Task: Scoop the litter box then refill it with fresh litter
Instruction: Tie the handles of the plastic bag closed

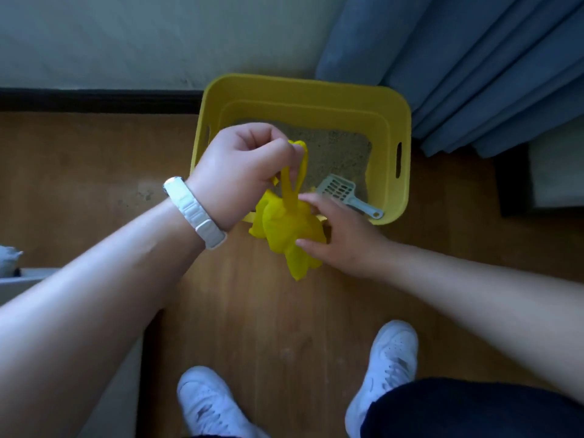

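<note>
Both hands are busy with a yellow bag (290, 229) held just in front of the litter box (303, 86). Left hand (246, 172) is closed in a fist round the bag's two loop handles, which stretch down from the fingers to the crumpled body below. Right hand (341, 235) lies spread against the bag's side, fingers and thumb nearly straight, touching the plastic and not clenched on it. The bag hangs over the near rim of the box and the wooden floor (252, 311).

Grey litter (335, 150) covers the bottom of the box, and a grey slotted scoop (338, 189) lies in the near right corner, its handle pointing toward the rim. Neither hand touches it.

The bag looks like thin, soft film: light, limp and slippery, with no shape of its own (it is bunched, so the mouth probably needs teasing apart). The handles are the sound place to carry it; the film near the mouth is where to pinch and pull it open. Loaded with clumps it would likely sag, so a hand under it may help. The scoop looks stiff and light, best taken by its handle. Scooping seems not yet begun.
</note>
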`<action>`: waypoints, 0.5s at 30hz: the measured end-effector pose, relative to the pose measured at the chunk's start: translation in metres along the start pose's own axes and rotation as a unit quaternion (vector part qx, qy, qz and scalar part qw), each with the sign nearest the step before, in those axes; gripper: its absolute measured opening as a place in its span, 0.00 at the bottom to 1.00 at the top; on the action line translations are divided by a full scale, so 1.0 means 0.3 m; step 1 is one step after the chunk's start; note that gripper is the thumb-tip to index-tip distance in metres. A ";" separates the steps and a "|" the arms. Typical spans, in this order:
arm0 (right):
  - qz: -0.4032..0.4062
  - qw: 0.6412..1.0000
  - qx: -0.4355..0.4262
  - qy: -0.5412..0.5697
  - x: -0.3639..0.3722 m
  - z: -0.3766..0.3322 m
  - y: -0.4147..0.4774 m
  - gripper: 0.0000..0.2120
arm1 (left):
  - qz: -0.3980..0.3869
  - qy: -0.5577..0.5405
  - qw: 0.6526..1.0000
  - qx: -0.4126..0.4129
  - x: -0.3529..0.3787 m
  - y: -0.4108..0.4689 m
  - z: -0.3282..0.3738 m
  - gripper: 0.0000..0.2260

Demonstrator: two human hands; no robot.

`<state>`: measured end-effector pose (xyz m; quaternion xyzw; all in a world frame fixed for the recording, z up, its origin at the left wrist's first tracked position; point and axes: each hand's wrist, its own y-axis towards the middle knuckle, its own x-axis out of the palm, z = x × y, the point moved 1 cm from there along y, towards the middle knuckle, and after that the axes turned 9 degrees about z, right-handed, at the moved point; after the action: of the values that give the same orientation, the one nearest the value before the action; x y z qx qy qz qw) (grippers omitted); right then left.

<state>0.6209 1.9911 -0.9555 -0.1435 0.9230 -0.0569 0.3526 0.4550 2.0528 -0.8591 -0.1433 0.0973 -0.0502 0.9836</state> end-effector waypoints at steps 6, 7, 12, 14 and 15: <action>0.092 0.993 0.030 0.062 -0.210 -0.286 -0.083 0.34 | -0.021 -0.016 1.000 -0.003 -0.029 -0.095 0.434 0.09; 0.108 0.991 0.027 0.071 -0.265 -0.341 -0.094 0.33 | -0.021 -0.032 0.999 -0.007 -0.035 -0.116 0.512 0.09; 0.133 0.989 0.015 0.068 -0.600 -0.612 -0.184 0.30 | -0.036 -0.060 0.997 -0.018 -0.052 -0.253 0.928 0.09; 0.126 0.991 0.009 0.052 -0.732 -0.714 -0.224 0.30 | -0.038 -0.062 0.997 -0.017 -0.060 -0.300 1.096 0.09; 0.124 0.991 0.002 0.045 -0.805 -0.772 -0.245 0.31 | -0.039 -0.065 0.997 -0.014 -0.063 -0.326 1.191 0.10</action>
<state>0.6544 1.9956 -0.6147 -0.0245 0.9485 -0.0209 0.3152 0.5031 2.0591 -0.4913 -0.1633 0.0278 -0.0773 0.9831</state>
